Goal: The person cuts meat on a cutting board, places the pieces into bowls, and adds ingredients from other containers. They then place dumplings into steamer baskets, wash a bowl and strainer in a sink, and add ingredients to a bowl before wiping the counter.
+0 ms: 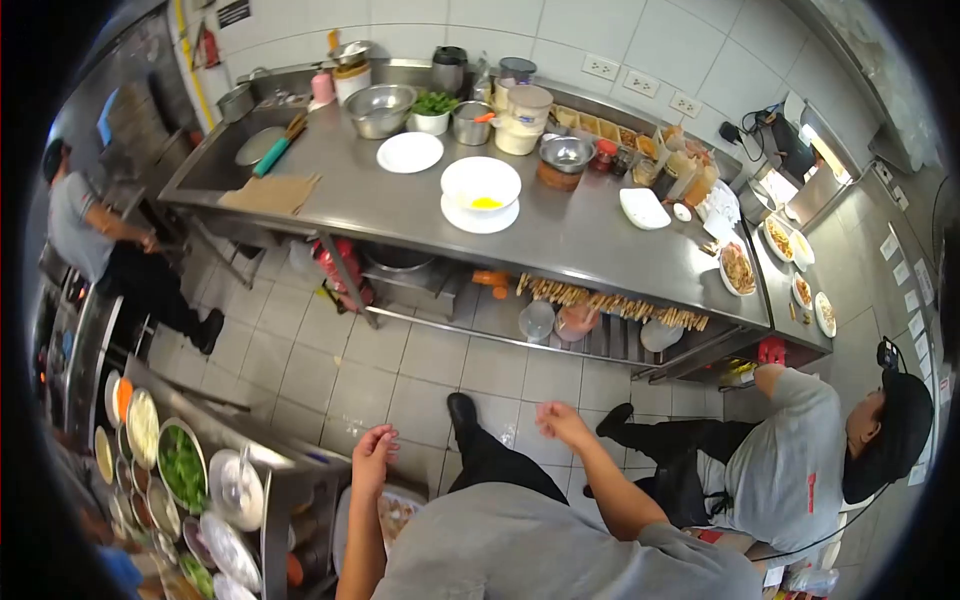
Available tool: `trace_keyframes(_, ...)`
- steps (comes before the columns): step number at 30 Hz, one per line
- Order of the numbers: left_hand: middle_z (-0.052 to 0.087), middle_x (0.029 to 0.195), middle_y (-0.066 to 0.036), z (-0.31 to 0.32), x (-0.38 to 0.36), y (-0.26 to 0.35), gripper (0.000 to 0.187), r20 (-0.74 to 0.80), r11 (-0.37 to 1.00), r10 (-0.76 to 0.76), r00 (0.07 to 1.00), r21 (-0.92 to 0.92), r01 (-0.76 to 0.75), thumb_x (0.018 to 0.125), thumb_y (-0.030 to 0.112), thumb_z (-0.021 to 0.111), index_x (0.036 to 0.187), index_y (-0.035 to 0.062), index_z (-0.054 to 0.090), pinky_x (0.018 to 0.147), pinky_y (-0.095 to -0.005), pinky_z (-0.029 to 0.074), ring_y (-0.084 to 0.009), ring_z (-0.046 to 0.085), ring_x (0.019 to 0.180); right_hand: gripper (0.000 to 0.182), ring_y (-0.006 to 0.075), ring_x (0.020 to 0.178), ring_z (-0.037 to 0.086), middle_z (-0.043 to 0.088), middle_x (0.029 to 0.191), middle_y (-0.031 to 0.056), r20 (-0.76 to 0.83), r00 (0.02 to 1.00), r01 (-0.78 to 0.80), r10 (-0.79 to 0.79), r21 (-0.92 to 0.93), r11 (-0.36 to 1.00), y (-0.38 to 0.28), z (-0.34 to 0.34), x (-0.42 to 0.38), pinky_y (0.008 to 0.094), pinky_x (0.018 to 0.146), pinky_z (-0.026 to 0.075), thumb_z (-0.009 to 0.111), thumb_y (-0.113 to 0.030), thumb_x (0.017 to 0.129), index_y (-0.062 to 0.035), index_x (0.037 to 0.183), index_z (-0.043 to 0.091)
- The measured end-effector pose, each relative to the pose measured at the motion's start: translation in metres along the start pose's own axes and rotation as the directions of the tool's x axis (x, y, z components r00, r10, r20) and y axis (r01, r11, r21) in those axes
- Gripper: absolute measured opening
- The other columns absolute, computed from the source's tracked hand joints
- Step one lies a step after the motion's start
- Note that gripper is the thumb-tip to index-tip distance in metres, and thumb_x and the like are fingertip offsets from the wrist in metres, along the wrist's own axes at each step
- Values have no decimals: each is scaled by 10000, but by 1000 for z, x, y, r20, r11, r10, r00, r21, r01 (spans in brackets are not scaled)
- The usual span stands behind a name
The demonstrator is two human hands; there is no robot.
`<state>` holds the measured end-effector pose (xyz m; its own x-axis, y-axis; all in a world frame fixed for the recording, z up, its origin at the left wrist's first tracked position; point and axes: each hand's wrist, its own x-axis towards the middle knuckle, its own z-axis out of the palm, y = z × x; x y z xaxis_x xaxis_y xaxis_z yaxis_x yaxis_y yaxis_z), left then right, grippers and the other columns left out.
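My left hand is raised in front of my body, its fingers loosely bent and nothing visible in them. My right hand hangs over the tiled floor, also empty, with fingers loosely curled and partly apart. Neither touches anything. Ahead, on the steel counter, a white bowl with something yellow in it sits on a white plate. Another white plate lies behind it to the left. Nearest my left hand is a tub of pale pieces, partly hidden by my body.
A co-worker in a black cap stands close on my right. Another person stands far left. Containers of greens and other ingredients crowd the lower left station. Filled dishes stand at the counter's right end. A sink is at left.
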<state>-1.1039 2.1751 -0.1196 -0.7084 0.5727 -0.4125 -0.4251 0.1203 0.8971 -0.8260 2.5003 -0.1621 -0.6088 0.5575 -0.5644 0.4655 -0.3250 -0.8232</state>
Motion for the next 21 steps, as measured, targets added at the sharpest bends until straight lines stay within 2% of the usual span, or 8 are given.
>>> trace_keyframes(2,685,1075,-60,10,50,6,285,11,999,-6,1000,-32,7,976,207,610,1222,62,603,696,-275,519,-125,627,800,248,98,698,589,644,863,27,-80,991,116,-112,46,992,-86,-13,59,247,585,481,568,-298,1004,-63,1070,609)
trace_keyframes(4,685,1070,-60,14,94,14,266,-30,990,-125,992,-73,123,975,206,612,1204,72,605,689,-286,525,-138,639,796,277,97,656,580,641,842,32,-177,931,323,-320,-12,946,-170,-39,122,249,557,474,587,-329,995,-60,1056,610)
trace_keyframes(7,682,1062,-56,15,155,45,263,-26,990,-135,991,-41,134,977,228,608,1198,86,599,686,-311,536,-160,654,804,431,106,518,540,629,758,61,-458,838,364,-297,64,929,-309,-81,209,255,458,430,576,-455,977,-88,1196,527)
trace_keyframes(10,679,1062,-49,5,203,75,286,-61,993,-114,992,-22,113,976,256,610,1208,90,591,685,-315,538,-161,657,815,616,131,462,536,633,721,97,-620,731,384,-285,27,923,-409,-126,290,257,396,402,612,-516,931,-27,1277,467)
trace_keyframes(13,677,1064,-43,-4,238,114,260,-165,998,-64,984,-31,60,984,248,593,1190,89,591,677,-284,525,-143,641,811,557,145,475,553,638,739,115,-662,712,214,-233,-112,970,-446,-151,351,276,383,411,626,-431,931,9,1232,464)
trace_keyframes(16,678,1058,-47,-17,260,129,261,-206,997,-40,978,-79,24,983,237,598,1195,84,591,666,-270,527,-140,639,806,436,161,509,577,607,736,96,-636,734,253,-238,-69,965,-445,-176,386,286,389,437,621,-318,923,8,1171,473)
trace_keyframes(19,676,1056,-56,-24,278,131,279,-227,992,-86,970,-108,63,985,225,589,1212,63,582,678,-286,530,-151,642,809,339,145,536,560,509,698,27,-688,679,301,-256,-58,952,-458,-168,369,280,430,477,637,-228,888,-6,1085,471)
trace_keyframes(21,675,1055,-59,-27,274,129,287,-303,985,-133,944,-149,91,985,221,586,1220,57,577,683,-292,531,-155,643,810,303,110,549,502,492,698,-8,-524,767,352,-371,-142,925,-483,-145,333,264,472,488,636,-199,877,-53,1121,531)
